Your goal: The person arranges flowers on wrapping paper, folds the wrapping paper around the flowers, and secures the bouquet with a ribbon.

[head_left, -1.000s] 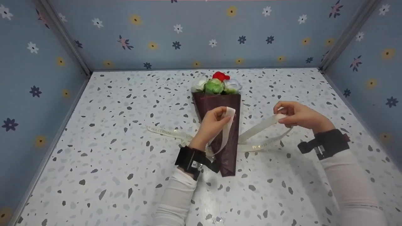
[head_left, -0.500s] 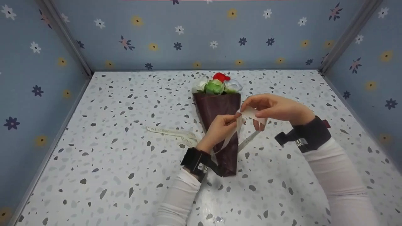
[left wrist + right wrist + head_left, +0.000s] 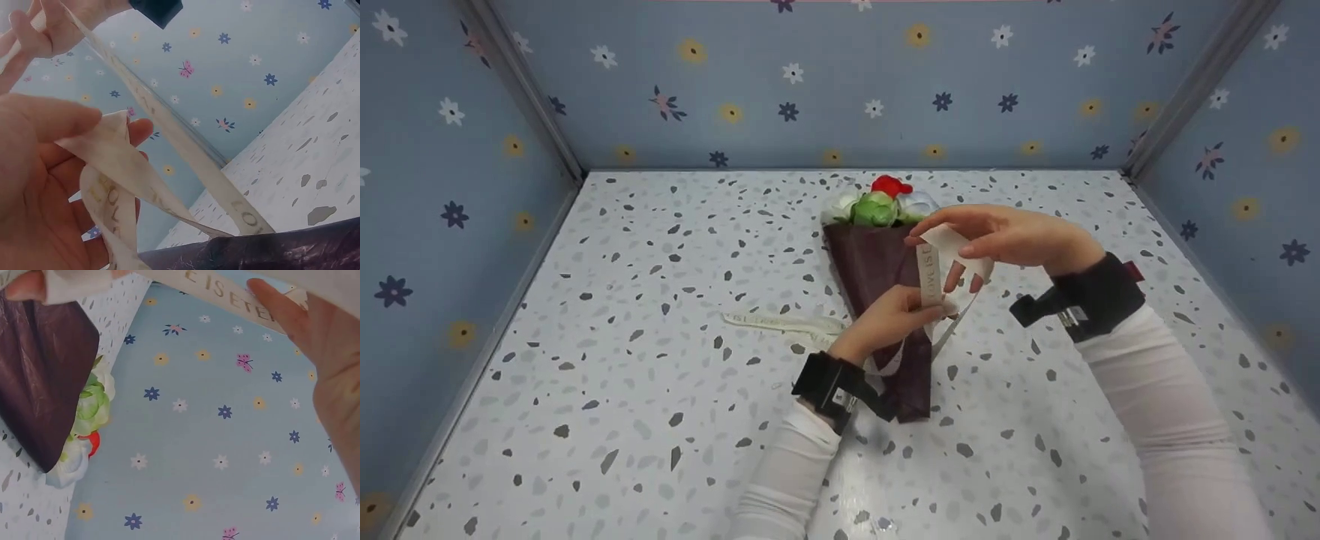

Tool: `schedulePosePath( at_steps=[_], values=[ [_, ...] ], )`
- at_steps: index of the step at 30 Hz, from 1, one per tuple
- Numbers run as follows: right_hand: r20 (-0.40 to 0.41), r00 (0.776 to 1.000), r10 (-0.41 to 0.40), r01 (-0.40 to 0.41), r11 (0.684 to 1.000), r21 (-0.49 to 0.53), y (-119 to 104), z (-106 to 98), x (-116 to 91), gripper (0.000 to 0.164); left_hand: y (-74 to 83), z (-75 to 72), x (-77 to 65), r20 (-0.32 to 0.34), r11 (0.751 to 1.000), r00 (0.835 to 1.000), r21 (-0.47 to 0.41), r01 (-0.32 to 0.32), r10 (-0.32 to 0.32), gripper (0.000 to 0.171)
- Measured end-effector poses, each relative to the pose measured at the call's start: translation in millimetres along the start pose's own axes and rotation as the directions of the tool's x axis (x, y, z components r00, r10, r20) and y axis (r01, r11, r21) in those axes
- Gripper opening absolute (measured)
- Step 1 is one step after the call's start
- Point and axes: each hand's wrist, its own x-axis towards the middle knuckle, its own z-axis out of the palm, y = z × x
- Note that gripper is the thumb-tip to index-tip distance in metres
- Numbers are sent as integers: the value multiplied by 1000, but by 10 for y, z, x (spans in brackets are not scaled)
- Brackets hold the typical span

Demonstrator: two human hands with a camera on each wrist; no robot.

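A bouquet in dark maroon wrapping (image 3: 877,251) lies on the table, its red, green and white flowers (image 3: 876,208) pointing to the back. Above the wrapping, my left hand (image 3: 891,321) pinches a looped cream ribbon (image 3: 121,149) between thumb and fingers. My right hand (image 3: 1014,237) stands higher and to the right, holding another stretch of the printed ribbon (image 3: 930,274) across its thumb and fingers. That stretch spans between the two hands. In the right wrist view, the ribbon (image 3: 225,297) crosses the top; part of the grip there is out of frame.
One ribbon tail (image 3: 772,322) trails on the speckled table (image 3: 622,390) left of the bouquet. Blue flower-patterned panels (image 3: 840,82) enclose the table at the back and both sides. Black camera straps (image 3: 1099,296) sit on both wrists.
My right hand has come in from the right to my left hand, then lifted slightly, drawing the ribbon up between them. My left hand has shifted a little right and lower.
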Motion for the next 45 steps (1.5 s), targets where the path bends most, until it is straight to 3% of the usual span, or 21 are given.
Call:
schedulePosePath(
  at_steps=[4,7,10,13,14,16,18,20,22,25,27,30,31,32,33,34,37,38,39,42,45],
  values=[
    [48,990,131,-124,985,-123,-238,-114,24,40,-2,9,9,17,1000,1000,-15,-1,2,23],
    [-37,961,274,-273,916,-293,-451,-183,64,39,1,22,10,37,999,999,-47,-12,13,23],
    [-199,889,413,-456,751,-479,-639,-201,146,41,-3,32,5,50,998,999,-61,-16,19,24],
    [-335,812,478,-569,523,-634,-783,-174,249,44,-11,41,-1,71,997,997,-71,-16,21,23],
    [-373,799,471,-583,457,-672,-821,-163,282,43,-12,42,-4,77,997,997,-69,-17,22,23],
    [-435,798,417,-587,377,-716,-882,-143,341,40,-14,40,-6,90,998,996,-66,-17,23,23],
    [-480,813,329,-578,360,-732,-914,-131,387,36,-11,36,-10,96,998,995,-51,-21,25,24],
    [-534,819,207,-571,374,-731,-916,-127,423,32,-14,30,-13,98,999,995,-38,-23,26,24],
    [-606,794,53,-572,401,-715,-883,-132,453,29,-18,25,-18,97,999,995,-28,-21,24,24],
    [-632,709,-314,-486,431,-760,-779,-194,490,20,-21,23,-24,107,1000,994,-24,-7,10,24],
    [-533,593,-603,-363,391,-846,-687,-276,517,15,-17,15,-26,127,1000,992,-12,-7,9,23],
    [-334,372,-866,-249,254,-935,-530,-410,573,15,-9,-1,-26,166,1000,986,17,-11,8,22],
    [-304,325,-896,-236,235,-943,-469,-445,601,16,-9,-6,-27,179,1000,984,23,-15,10,22],
    [-316,306,-898,-233,251,-940,-405,-465,634,16,-7,-11,-29,188,999,982,31,-13,7,22],
    [-362,329,-872,-240,293,-925,-335,-478,666,17,-7,-13,-30,194,999,981,39,-10,3,22],
    [-437,381,-815,-259,360,-896,-260,-482,698,18,-8,-15,-33,196,999,981,42,-8,0,22],
    [-625,627,-464,-376,523,-765,-7,-477,769,30,-17,-21,-38,185,998,983,56,-10,0,21],
    [-655,687,-316,-431,548,-717,79,-470,775,35,-19,-22,-39,183,998,983,55,-18,8,21],
    [-665,723,-186,-475,565,-675,162,-465,773,38,-22,-24,-40,181,998,983,48,-26,17,21],
    [-638,770,16,-521,593,-614,378,-446,715,41,-32,-37,-41,164,998,985,27,-51,46,21],
    [-627,779,12,-490,636,-596,531,-408,623,39,-29,-56,-38,143,998,988,-17,-56,58,23]
  ],
)
